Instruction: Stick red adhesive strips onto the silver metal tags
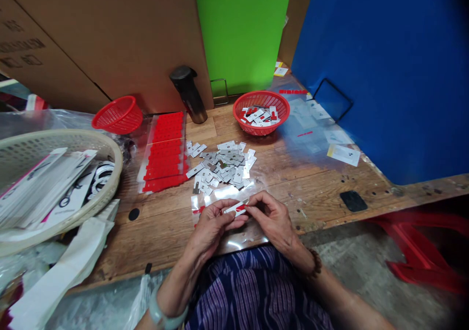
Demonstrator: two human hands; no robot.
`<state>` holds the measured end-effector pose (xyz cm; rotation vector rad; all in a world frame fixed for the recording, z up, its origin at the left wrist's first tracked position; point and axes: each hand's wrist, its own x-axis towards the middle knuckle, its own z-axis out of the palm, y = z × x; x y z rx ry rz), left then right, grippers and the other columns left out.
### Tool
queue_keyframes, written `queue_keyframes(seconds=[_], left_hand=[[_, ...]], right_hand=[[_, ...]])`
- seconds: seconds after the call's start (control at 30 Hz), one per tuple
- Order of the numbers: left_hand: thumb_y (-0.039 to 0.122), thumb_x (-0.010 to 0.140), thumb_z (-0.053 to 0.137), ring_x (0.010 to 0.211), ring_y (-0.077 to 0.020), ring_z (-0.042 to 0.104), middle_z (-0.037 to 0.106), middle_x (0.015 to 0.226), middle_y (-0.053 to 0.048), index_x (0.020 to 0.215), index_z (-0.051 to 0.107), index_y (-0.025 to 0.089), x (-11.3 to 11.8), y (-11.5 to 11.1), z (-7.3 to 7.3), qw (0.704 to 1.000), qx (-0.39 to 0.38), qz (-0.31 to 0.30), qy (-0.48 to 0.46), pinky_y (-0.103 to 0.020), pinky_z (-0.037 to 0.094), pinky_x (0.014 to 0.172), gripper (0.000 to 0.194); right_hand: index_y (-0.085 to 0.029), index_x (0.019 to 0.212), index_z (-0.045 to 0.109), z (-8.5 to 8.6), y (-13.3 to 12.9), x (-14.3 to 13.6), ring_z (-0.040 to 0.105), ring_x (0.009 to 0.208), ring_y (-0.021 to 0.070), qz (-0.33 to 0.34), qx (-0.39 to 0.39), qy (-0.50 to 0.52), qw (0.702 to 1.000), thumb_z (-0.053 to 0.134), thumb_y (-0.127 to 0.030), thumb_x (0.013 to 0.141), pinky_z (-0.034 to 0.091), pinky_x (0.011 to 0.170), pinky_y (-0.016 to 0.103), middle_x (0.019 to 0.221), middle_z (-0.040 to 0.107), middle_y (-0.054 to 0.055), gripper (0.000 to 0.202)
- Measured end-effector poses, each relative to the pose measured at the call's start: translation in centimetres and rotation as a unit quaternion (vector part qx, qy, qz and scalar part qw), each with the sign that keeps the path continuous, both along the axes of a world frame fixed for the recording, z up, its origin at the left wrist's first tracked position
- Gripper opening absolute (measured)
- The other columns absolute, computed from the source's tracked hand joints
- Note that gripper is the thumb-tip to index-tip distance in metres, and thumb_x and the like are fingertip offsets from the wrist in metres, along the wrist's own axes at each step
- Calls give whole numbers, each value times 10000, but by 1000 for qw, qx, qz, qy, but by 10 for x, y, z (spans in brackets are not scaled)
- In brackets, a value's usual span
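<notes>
Between my hands is a small flat silver plate (231,209) with a red sticker (241,208) at its right end. My left hand (216,218) grips the plate, thumb on top and fingers beneath. The fingers of my right hand (271,217) are pinched together at the red sticker's edge. Just beyond my hands lies a loose pile of similar silver plates (223,166). Under my hands a clear plastic sheet (234,193) rests on the table, with bits of red at its left side. To the left are stacked sheets of red stickers (164,149).
A red basket (261,129) at the back holds plates with red on them. Another red basket (117,116), a dark bottle (190,95) and a large pale basket (110,193) of printed cards stand left. A blue panel (384,76) borders the right; a red stool (414,247) is below.
</notes>
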<state>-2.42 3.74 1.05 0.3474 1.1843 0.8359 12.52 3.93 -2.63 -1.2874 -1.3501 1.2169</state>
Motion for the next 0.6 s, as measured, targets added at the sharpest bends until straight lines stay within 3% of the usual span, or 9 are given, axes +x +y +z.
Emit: queue_keyframes(seconds=[0.37,0.6], left_hand=[[59,693,685,663,-162,701,720,738,-107,972,572,67,0,-2,-1,1000,5,6,22,-205,561,660,301],[125,644,749,611,-147,693,725,705,-102,944,579,79,0,-4,-14,998,41,15,49,-181,547,602,348]], right_hand=[[-189,709,564,-3,0,-1,524,664,116,2,5,3,1000,564,-179,774,414,647,225,690,562,-26,65],[-188,707,574,-4,-1,-4,543,677,129,-4,-19,14,1000,576,-192,759,428,662,240,693,588,-17,52]])
